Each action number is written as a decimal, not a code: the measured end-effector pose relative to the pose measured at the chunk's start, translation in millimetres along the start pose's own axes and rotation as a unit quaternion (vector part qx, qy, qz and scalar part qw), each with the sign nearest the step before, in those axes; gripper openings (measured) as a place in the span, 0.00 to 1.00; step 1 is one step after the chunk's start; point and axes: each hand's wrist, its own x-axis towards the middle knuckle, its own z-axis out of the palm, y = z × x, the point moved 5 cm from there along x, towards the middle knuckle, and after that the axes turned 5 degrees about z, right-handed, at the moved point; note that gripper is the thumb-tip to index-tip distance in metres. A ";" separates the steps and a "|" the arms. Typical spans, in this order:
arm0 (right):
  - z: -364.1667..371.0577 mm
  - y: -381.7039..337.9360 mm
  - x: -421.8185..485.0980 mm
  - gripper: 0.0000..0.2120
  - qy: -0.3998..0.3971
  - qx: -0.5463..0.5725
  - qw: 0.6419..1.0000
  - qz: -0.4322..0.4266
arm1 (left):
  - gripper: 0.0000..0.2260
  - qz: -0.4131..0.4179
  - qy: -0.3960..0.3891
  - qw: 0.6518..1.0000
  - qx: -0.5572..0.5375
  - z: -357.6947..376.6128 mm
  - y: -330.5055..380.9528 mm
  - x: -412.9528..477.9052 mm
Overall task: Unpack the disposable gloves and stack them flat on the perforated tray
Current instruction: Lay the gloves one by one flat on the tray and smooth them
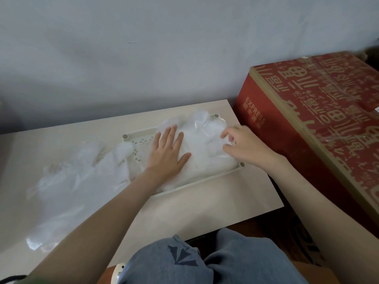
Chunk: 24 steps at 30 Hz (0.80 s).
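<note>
A white perforated tray (141,141) lies on the pale table (205,203). A heap of clear disposable gloves (205,146) covers most of the tray. My left hand (167,152) presses flat on the heap, fingers straight. At the heap's right side, my right hand (244,144) has its fingers curled down onto the plastic; whether they pinch a glove cannot be told. More clear gloves and loose wrapping (67,177) spread over the table to the left of the tray.
A large red and tan cardboard box (320,124) stands right against the table's right edge. A grey wall rises just behind the table. My knees in blue jeans (205,261) sit at the table's near edge.
</note>
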 end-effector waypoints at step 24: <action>86.7 -18.5 35.7 0.29 0.066 -0.171 0.983 -0.007 | 0.35 0.030 -0.010 0.997 -0.069 -4.0 -12.4 4.3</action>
